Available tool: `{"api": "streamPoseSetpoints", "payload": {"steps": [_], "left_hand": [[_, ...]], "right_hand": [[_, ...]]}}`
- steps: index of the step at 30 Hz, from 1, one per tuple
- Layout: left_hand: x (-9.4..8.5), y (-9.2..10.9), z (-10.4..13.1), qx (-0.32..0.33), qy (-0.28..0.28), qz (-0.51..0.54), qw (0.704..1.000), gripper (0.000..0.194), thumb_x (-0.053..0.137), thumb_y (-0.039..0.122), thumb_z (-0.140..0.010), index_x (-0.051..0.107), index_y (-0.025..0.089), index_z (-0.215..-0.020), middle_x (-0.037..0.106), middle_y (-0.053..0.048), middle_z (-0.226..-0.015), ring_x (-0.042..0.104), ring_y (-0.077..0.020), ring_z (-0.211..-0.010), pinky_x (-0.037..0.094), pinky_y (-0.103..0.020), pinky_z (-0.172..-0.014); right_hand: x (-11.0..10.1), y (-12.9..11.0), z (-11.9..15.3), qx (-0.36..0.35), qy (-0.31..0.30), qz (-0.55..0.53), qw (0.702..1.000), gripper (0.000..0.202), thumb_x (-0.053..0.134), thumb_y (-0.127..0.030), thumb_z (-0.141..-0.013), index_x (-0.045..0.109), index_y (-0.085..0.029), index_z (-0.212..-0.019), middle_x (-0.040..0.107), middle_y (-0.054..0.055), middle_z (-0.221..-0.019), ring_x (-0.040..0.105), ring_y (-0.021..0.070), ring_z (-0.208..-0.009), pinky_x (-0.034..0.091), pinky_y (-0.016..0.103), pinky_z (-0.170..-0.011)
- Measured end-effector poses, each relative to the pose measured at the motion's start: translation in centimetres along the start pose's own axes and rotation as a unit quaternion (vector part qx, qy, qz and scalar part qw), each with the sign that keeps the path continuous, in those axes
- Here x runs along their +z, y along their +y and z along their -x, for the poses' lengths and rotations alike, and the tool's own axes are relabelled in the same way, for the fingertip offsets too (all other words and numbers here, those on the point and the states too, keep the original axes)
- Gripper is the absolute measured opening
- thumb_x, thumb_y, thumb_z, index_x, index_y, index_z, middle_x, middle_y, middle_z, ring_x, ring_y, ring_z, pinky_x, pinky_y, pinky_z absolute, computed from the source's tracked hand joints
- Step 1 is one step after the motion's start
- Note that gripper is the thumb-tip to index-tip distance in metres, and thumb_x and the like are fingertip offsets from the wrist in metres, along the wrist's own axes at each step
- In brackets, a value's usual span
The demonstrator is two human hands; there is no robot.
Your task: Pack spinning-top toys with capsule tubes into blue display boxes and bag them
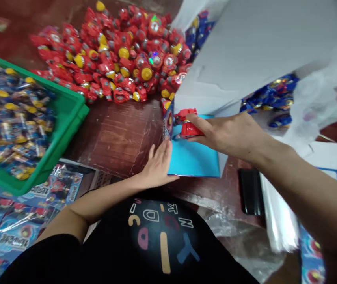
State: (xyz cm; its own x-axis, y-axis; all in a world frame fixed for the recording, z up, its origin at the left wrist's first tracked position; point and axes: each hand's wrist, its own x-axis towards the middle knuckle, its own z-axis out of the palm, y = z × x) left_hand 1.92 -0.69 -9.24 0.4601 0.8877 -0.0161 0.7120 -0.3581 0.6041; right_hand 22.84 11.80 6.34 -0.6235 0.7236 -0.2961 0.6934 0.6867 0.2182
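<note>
Right fingers [200,121] clamped on red toy [187,129]; left fingers [166,149] spread, touching blue box [198,161].

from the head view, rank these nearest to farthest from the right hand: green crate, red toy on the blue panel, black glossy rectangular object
1. Red toy: in the right hand itself.
2. Black glossy rectangular object: on the right, below the forearm.
3. Green crate: far left.
</note>
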Motion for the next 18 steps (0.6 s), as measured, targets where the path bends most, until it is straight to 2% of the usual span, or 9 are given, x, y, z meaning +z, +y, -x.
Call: {"api": "streamPoseSetpoints", "payload": {"steps": [3,6,10,12,14,15,16,18], "left_hand": [[0.4,-0.4,0.0,0.002,-0.009,0.01,1.0,0.157,0.085,0.067,-0.077,-0.037,0.014,-0.161,-0.002,-0.035,-0.173,0.008,-0.0452,-0.165,0.013,-0.073,-0.129],[0.7,-0.8,-0.2,0.009,-0.016,0.038,0.999,0.155,0.084,0.068,-0.077,-0.033,0.013,-0.163,-0.002,-0.034,-0.173,0.008,-0.0448,-0.165,0.012,-0.075,-0.128],[1.2,-0.6,-0.3,0.012,-0.004,0.059,0.998,0.149,0.086,0.058,-0.079,-0.027,0.012,-0.165,-0.002,-0.035,-0.173,0.008,-0.045,-0.165,0.008,-0.077,-0.126],[0.9,-0.3,-0.1,0.01,-0.001,0.056,0.998,0.149,0.088,0.052,-0.08,-0.026,0.011,-0.165,-0.001,-0.036,-0.172,0.008,-0.0445,-0.165,0.008,-0.077,-0.126],[-0.7,-0.2,0.6,0.017,-0.004,0.064,0.998,0.149,0.088,0.057,-0.078,-0.021,0.011,-0.167,0.004,-0.036,-0.173,0.013,-0.0446,-0.165,0.009,-0.076,-0.127],[-2.1,-0.5,1.0,0.022,-0.001,0.068,0.997,0.146,0.086,0.062,-0.079,-0.016,0.011,-0.169,0.007,-0.034,-0.174,0.016,-0.0442,-0.164,0.01,-0.074,-0.128],[-4.0,-1.0,1.4,0.023,0.013,0.067,0.997,0.138,0.082,0.068,-0.081,-0.008,0.013,-0.171,0.01,-0.031,-0.175,0.019,-0.0433,-0.163,0.011,-0.073,-0.128],[-9.0,-3.2,2.0,-0.007,0.074,0.028,0.997,0.108,0.069,0.069,-0.092,0.016,0.018,-0.171,0.021,-0.023,-0.175,0.028,-0.0405,-0.16,0.014,-0.069,-0.129]], "right_hand": [[-0.9,-0.1,-1.0,-0.047,-0.016,0.04,0.998,0.068,0.054,-0.062,-0.103,0.048,-0.025,-0.16,0.08,0.015,-0.089,0.069,0.0279,-0.068,0.022,0.033,-0.054],[-0.9,-0.8,-1.4,-0.092,-0.023,0.045,0.994,0.062,0.059,-0.054,-0.103,0.052,-0.026,-0.158,0.081,0.014,-0.098,0.07,0.0265,-0.073,0.02,0.034,-0.053],[0.7,-1.5,-2.3,-0.056,-0.073,0.05,0.995,0.067,0.048,-0.058,-0.106,0.043,-0.022,-0.163,0.08,0.015,-0.114,0.074,0.0287,-0.084,0.022,0.032,-0.056],[1.4,-1.5,-2.3,-0.033,-0.084,0.052,0.995,0.07,0.043,-0.061,-0.107,0.038,-0.023,-0.165,0.079,0.016,-0.117,0.075,0.0291,-0.085,0.024,0.031,-0.057],[1.0,-1.6,-1.6,-0.022,-0.066,0.056,0.996,0.075,0.048,-0.065,-0.104,0.038,-0.024,-0.166,0.08,0.016,-0.112,0.074,0.0286,-0.078,0.025,0.031,-0.056],[0.3,-1.8,-1.2,-0.021,-0.044,0.06,0.997,0.078,0.051,-0.068,-0.102,0.04,-0.023,-0.165,0.081,0.016,-0.104,0.073,0.0283,-0.072,0.025,0.031,-0.054],[-0.5,-2.1,-0.9,-0.021,-0.011,0.065,0.998,0.082,0.054,-0.071,-0.099,0.043,-0.022,-0.163,0.081,0.016,-0.091,0.071,0.0279,-0.065,0.024,0.032,-0.052],[-2.5,-3.1,-1.2,-0.013,0.075,0.07,0.995,0.084,0.05,-0.079,-0.096,0.052,-0.021,-0.158,0.075,0.015,-0.071,0.067,0.0285,-0.055,0.024,0.034,-0.049]]}}
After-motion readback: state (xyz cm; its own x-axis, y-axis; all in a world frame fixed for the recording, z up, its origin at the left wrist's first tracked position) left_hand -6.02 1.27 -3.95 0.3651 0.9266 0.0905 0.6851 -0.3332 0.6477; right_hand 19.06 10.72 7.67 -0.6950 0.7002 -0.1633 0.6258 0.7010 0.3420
